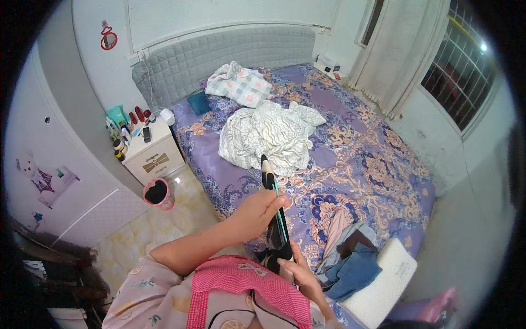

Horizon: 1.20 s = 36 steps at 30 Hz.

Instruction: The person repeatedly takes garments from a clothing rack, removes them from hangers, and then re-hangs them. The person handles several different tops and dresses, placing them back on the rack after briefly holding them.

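A long, narrow black thing (280, 227) with a teal stripe along its side and a pale part near its far tip points away from me over the bed. I cannot tell its kind. My left hand (262, 215) is closed around its middle. At the near end, my right hand (302, 273) is closed on its wider, dark patterned part, with the fingers partly hidden. Beyond the far tip lies a crumpled white quilt (268, 131) with thin wavy lines, on a purple floral bedsheet (356, 131).
Folded clothes with jeans (353, 268) and a white foam pillow (386, 285) lie at the near right of the bed. A checked blanket (238, 83) and a teal cushion (199, 102) are near the grey headboard (219, 52). Left stand a white nightstand (156, 156) and a pink bin (164, 203).
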Each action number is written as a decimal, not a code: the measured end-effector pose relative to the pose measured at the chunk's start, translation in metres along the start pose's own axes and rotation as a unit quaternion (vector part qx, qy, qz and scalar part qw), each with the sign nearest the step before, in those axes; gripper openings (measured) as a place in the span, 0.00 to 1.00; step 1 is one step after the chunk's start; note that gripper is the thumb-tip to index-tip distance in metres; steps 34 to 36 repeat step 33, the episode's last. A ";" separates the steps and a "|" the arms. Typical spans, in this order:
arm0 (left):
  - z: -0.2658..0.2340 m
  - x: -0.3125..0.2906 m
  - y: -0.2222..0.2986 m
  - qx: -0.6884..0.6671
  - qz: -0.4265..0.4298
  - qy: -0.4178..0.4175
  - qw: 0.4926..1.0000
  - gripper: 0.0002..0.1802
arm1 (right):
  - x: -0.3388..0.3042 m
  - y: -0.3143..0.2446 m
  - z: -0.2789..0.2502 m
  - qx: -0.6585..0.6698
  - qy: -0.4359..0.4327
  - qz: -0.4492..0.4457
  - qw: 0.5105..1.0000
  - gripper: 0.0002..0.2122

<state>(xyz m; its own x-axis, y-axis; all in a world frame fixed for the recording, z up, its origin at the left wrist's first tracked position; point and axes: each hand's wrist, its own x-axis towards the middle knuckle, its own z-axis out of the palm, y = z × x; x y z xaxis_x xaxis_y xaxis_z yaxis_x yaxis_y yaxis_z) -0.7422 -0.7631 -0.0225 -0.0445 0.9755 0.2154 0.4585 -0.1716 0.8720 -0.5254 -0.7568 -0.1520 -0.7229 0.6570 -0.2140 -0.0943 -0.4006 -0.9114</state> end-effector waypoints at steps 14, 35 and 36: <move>0.018 -0.015 -0.015 -0.062 -0.100 -0.027 0.993 0.15 | 0.002 0.019 -0.021 0.077 -0.020 0.058 0.995 0.31; -0.059 -0.127 0.003 0.017 -0.102 0.205 0.973 0.13 | 0.063 0.010 0.053 -0.076 -0.224 0.227 0.945 0.38; -0.059 -0.127 0.003 0.017 -0.102 0.205 0.973 0.13 | 0.063 0.010 0.053 -0.076 -0.224 0.227 0.945 0.38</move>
